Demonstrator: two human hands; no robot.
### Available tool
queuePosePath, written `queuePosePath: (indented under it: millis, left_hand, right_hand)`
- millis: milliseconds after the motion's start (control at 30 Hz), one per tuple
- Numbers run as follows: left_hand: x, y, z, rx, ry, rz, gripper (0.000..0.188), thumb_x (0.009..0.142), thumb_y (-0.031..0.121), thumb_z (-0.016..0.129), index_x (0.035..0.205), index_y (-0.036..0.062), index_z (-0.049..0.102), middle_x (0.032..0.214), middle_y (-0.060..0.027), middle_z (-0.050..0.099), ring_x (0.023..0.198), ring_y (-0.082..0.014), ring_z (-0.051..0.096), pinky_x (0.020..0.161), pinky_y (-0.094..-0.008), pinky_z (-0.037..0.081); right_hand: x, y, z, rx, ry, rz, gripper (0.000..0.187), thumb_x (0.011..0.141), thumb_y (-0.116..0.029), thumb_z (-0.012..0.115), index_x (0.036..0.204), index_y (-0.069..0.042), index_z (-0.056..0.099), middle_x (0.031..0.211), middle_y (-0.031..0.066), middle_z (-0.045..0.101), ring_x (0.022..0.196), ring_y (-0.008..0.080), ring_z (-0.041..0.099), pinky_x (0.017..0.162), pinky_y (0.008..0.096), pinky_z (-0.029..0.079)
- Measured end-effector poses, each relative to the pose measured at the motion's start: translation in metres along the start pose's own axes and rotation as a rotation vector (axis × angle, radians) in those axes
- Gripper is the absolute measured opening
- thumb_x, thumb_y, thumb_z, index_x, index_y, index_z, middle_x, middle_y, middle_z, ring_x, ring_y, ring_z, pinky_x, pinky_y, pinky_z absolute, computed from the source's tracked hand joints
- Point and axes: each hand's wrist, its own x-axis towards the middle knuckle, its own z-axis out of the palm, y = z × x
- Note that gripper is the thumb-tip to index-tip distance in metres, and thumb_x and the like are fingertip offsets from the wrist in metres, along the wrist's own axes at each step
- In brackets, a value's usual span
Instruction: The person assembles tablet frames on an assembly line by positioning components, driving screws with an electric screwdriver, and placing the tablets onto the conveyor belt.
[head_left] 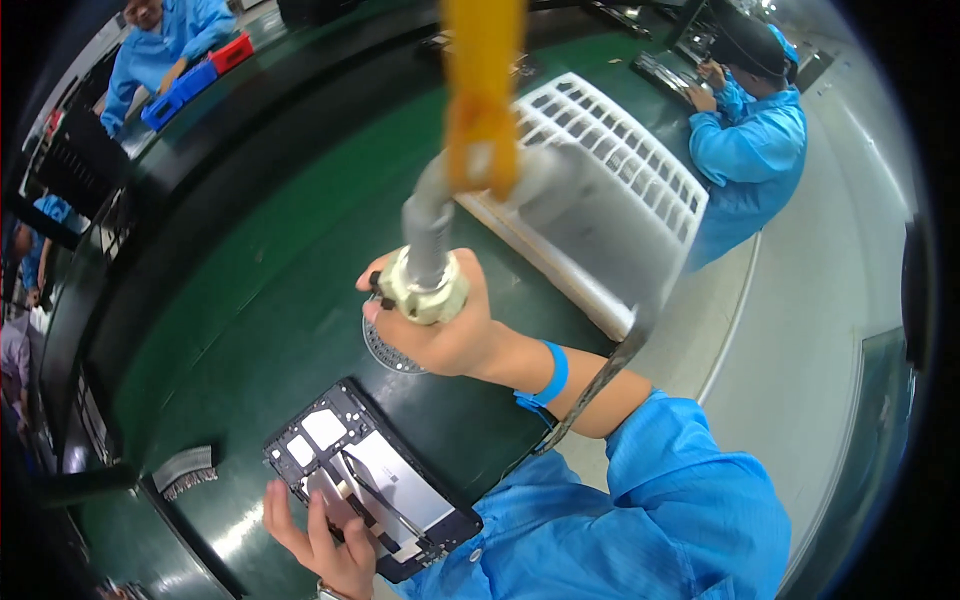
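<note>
My right hand (445, 330) is closed round a cream-topped electric screwdriver (425, 285) that hangs from a blurred yellow hook (485, 110). Its lower end is hidden below the fist. A blue wrist strap (555, 375) circles that forearm. At the lower left lies an opened tablet (325, 428), its inner parts bare. My left hand (325, 545) rests on its near left edge, fingers spread. Dark tweezers (385, 500) lie across the tablet's inside. Partly under my right hand is a round perforated disc (390, 350) on the green bench (250, 350).
A white slotted tray (620, 150) stands beyond my right forearm, where a dark cable (600, 380) runs down. A black-handled brush (185, 472) lies left of the tablet. One co-worker (750, 150) sits far right; another (165, 50) is far left near blue and red bins (180, 95).
</note>
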Motion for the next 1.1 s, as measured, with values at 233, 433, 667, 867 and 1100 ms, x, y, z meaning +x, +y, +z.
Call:
queuePosePath:
  millis: [233,433,667,867,1100]
  left_hand:
    - [-0.055,0.029,-0.013,-0.220,-0.386,0.264,0.046,0.075,0.032,0.081,0.112,0.0094,0.067,0.124,-0.0127,0.060,0.114,-0.0380,0.057,0.088,-0.0494,0.047]
    - [-0.014,0.002,0.012,0.084,-0.210,0.230,0.039,0.070,0.030,0.083,0.102,0.0118,0.072,0.112,-0.0074,0.061,0.101,-0.0322,0.056,0.078,-0.0432,0.049]
    - [0.133,-0.113,0.046,0.470,-0.004,0.030,0.029,0.077,0.021,0.076,0.102,0.0078,0.072,0.112,-0.0114,0.058,0.106,-0.0326,0.053,0.084,-0.0433,0.045]
    - [0.159,-0.186,0.047,0.583,0.002,-0.022,0.021,0.079,0.017,0.072,0.099,0.0088,0.074,0.110,-0.0085,0.061,0.108,-0.0302,0.053,0.084,-0.0417,0.046]
    - [0.213,-0.133,0.059,0.326,-0.059,0.022,0.021,0.079,0.014,0.073,0.097,0.0032,0.073,0.103,-0.0117,0.065,0.097,-0.0330,0.059,0.084,-0.0420,0.050]
  right_hand:
    - [0.010,-0.003,0.005,-0.008,-0.168,-0.034,0.022,0.078,0.003,0.071,0.098,0.001,0.063,0.086,0.0063,0.068,0.071,0.0092,0.062,0.064,0.0258,0.050]
    - [0.000,-0.006,0.001,-0.069,-0.070,0.069,0.029,0.080,0.004,0.073,0.105,0.000,0.059,0.099,0.0091,0.067,0.089,0.0137,0.064,0.079,0.0290,0.053]
    - [0.004,-0.009,0.014,0.042,-0.011,0.051,0.012,0.076,0.003,0.070,0.086,0.003,0.064,0.072,0.0033,0.062,0.062,0.0086,0.054,0.057,0.0256,0.045]
    - [-0.004,-0.010,0.008,0.045,-0.116,0.124,0.031,0.080,0.005,0.073,0.107,0.000,0.059,0.100,0.0101,0.067,0.085,0.0119,0.064,0.077,0.0282,0.054]
    - [0.003,0.007,0.004,0.114,-0.073,0.064,0.032,0.069,-0.007,0.079,0.098,0.000,0.069,0.081,0.0095,0.071,0.065,0.0203,0.069,0.063,0.0288,0.053]
